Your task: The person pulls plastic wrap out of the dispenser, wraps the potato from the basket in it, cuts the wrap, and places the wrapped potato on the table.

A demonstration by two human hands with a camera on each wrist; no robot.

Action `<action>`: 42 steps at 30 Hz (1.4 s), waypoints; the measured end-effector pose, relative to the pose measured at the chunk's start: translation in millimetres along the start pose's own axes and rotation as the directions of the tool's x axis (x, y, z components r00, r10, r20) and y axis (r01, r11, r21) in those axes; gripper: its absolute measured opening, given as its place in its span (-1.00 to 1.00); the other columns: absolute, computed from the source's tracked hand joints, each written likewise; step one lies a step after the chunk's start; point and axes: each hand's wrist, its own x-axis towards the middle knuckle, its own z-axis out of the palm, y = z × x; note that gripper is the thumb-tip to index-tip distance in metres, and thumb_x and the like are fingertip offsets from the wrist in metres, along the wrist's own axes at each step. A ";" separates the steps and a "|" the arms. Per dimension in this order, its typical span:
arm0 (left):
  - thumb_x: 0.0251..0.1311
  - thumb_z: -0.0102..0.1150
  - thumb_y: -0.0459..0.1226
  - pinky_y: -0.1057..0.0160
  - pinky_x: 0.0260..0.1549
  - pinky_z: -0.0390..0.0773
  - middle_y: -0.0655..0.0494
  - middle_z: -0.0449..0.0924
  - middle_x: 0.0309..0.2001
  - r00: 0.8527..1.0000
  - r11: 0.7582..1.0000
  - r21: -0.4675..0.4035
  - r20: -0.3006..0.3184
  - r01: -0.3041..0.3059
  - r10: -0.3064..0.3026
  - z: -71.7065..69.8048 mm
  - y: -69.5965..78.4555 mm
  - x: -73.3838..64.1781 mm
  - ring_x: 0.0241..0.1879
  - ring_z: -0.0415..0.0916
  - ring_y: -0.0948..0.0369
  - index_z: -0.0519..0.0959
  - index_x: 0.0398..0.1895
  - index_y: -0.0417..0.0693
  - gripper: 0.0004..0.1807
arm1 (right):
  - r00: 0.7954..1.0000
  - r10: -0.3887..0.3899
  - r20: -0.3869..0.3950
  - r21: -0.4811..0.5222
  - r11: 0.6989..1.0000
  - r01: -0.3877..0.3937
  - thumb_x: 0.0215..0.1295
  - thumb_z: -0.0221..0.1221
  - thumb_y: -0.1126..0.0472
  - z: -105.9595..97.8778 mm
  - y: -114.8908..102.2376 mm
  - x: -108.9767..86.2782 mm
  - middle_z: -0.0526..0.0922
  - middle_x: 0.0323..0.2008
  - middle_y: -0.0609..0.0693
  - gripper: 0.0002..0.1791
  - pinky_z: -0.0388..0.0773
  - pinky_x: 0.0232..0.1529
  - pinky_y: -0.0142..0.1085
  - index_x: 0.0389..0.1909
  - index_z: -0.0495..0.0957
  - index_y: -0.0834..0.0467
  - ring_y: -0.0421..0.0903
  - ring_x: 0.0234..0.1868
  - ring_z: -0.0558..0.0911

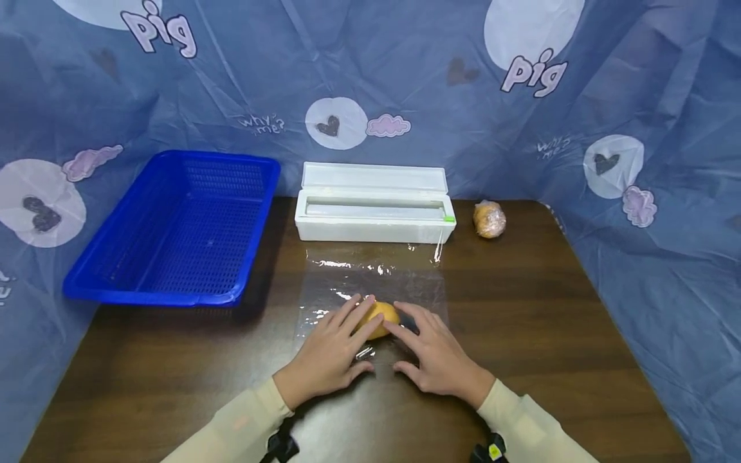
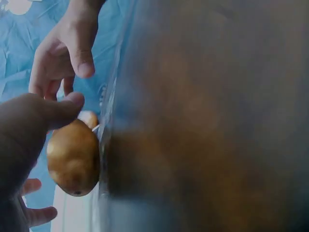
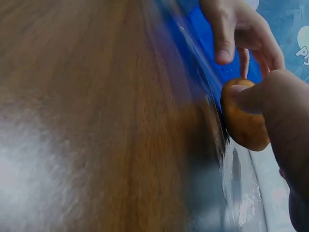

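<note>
A yellow-brown potato (image 1: 386, 313) lies on a sheet of clear plastic wrap (image 1: 324, 283) that stretches from a white wrap box (image 1: 370, 230) over the table. My left hand (image 1: 327, 354) reaches over the potato's left side, its fingers extended across the top and its thumb apart. On the other side is my right hand (image 1: 440, 357), with fingers spread and its fingertips at the potato's right edge. Both wrist views show the potato (image 2: 75, 157) between the two hands, partly behind a thumb. Whether the right fingertips touch it is hard to tell.
At the back left of the brown wooden table (image 1: 538, 308) stands a blue plastic basket (image 1: 246, 247). A wrapped round yellowish item (image 1: 489, 220) sits at the back right, beside the wrap box, whose lid is raised. Blue printed cloth (image 1: 405, 77) hangs behind the table.
</note>
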 end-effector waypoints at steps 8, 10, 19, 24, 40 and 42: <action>0.09 0.39 0.18 -0.19 0.18 0.41 -0.10 0.17 0.52 0.998 0.999 0.046 0.063 0.019 -0.022 2.2 3.5 3.1 0.46 0.14 -0.16 0.34 0.46 -0.02 -0.08 | 0.996 -0.055 -0.066 -0.012 0.998 0.054 0.08 0.46 0.08 1.6 -0.2 -3.5 0.31 0.39 0.20 -0.75 0.29 0.31 0.13 -0.28 0.64 0.06 0.15 0.42 0.29; 0.09 0.40 0.17 -0.18 0.18 0.41 -0.07 0.16 0.53 0.997 0.999 0.049 0.074 0.005 -0.008 2.9 3.7 3.9 0.47 0.14 -0.14 0.34 0.46 0.00 -0.09 | 0.995 -0.071 -0.069 -0.034 0.997 0.069 0.07 0.48 0.08 4.3 -1.3 -5.9 0.29 0.42 0.23 -0.80 0.26 0.32 0.16 -0.38 0.67 0.05 0.19 0.45 0.26; 0.05 0.48 0.06 -0.17 0.16 0.45 -0.09 0.16 0.53 0.993 0.998 0.006 0.107 -0.055 0.054 1.8 6.0 8.1 0.44 0.18 -0.18 0.32 0.48 0.10 -0.09 | 0.996 -0.079 -0.040 -0.136 0.988 0.073 0.11 0.46 0.11 22.2 -9.3 -8.9 0.08 0.56 0.17 -0.91 0.18 0.34 0.28 -0.44 0.73 -0.01 0.27 0.54 0.04; 0.03 0.50 0.04 -0.19 0.20 0.40 -0.09 0.22 0.49 0.993 0.998 -0.007 0.092 -0.069 0.069 1.9 4.6 10.4 0.46 0.12 -0.21 0.47 0.36 0.17 -0.23 | 0.993 -0.102 -0.066 -0.180 0.980 0.089 0.20 0.35 0.19 26.5 -9.8 -8.0 0.08 0.55 0.21 -0.88 0.22 0.33 0.25 -0.46 0.65 0.11 0.26 0.53 0.09; 0.05 0.51 -0.06 -0.10 0.24 0.38 -0.10 0.15 0.52 0.993 0.996 -0.019 0.075 -0.087 0.088 11.7 4.0 10.2 0.47 0.11 -0.17 0.68 -0.32 0.10 -0.77 | 0.976 -0.059 -0.210 -0.141 0.990 0.030 0.62 -0.21 0.07 29.8 -6.3 -5.2 0.35 0.35 0.36 -0.64 0.29 0.27 0.24 -0.28 0.47 0.14 0.32 0.37 0.35; 0.09 0.48 -0.08 -0.10 0.24 0.39 -0.10 0.17 0.51 0.995 0.997 -0.018 0.067 -0.079 0.080 12.7 4.6 9.7 0.46 0.14 -0.17 0.70 -0.32 0.08 -0.81 | 0.975 -0.064 -0.211 -0.131 0.991 0.036 0.61 -0.18 0.08 28.4 -6.0 -4.5 0.37 0.34 0.34 -0.67 0.29 0.28 0.23 -0.28 0.46 0.14 0.30 0.37 0.36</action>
